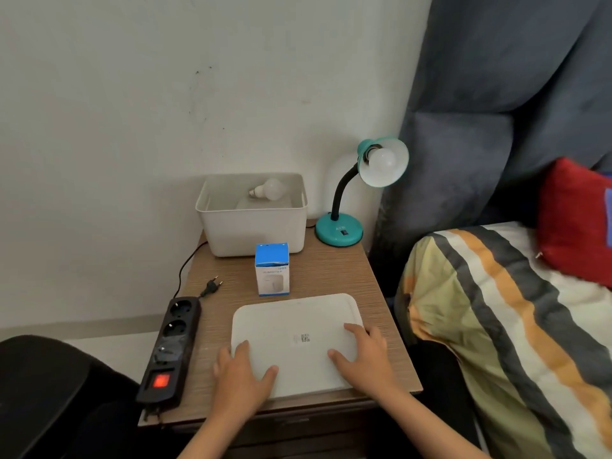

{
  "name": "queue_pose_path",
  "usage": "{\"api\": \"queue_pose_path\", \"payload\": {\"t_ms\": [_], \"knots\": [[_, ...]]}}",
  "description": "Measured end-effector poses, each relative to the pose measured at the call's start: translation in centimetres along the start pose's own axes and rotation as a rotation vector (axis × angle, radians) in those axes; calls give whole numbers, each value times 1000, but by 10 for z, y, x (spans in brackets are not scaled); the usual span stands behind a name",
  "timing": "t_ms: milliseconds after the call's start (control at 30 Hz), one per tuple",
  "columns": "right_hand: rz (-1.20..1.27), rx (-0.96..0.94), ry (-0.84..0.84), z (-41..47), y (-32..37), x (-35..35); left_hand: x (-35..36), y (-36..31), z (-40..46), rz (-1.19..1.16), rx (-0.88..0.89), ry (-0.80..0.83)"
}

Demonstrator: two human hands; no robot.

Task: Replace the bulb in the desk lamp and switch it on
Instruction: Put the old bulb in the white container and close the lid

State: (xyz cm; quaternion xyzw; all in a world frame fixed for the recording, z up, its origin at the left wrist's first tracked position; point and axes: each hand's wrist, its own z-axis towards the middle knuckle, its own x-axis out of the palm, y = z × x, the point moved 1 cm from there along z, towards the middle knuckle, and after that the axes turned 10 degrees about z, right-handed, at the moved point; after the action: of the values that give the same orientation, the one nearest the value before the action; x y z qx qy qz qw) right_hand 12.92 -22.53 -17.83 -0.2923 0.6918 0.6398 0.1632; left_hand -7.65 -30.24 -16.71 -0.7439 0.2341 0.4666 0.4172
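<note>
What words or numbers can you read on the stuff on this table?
Blue and white box: a line of print on the front, too blurred to read.
White lid under both hands: a small sticker with a square code, too small to read.
Lamp base: faint marks near the switch, not readable.
Power strip: no words, only a glowing red switch.

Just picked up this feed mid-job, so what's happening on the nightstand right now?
A person has both hands on the white lid lying flat at the front of the nightstand: left hand on its near left corner, right hand on its right edge. The open white bin behind holds a loose bulb. A bulb box stands in front of it. The teal lamp has a bulb fitted, unlit, and its plug lies unplugged beside the power strip, whose switch glows red.
</note>
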Motion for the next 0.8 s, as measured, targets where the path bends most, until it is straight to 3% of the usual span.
{"api": "queue_pose_path", "payload": {"t_ms": [100, 400, 700, 800], "knots": [[93, -82, -58, -4, 7, -9, -9, 2, -5, -130, 39, -95], [51, -302, -114, 10, 67, -41, -87, -9, 12, -266, 167, -399], [88, -344, -185, 85, 142, -52, -161, -44, 88, -279, 221, -502], [96, -357, -171, 119, 166, -52, -179, -54, 123, -241, 196, -413]]}}
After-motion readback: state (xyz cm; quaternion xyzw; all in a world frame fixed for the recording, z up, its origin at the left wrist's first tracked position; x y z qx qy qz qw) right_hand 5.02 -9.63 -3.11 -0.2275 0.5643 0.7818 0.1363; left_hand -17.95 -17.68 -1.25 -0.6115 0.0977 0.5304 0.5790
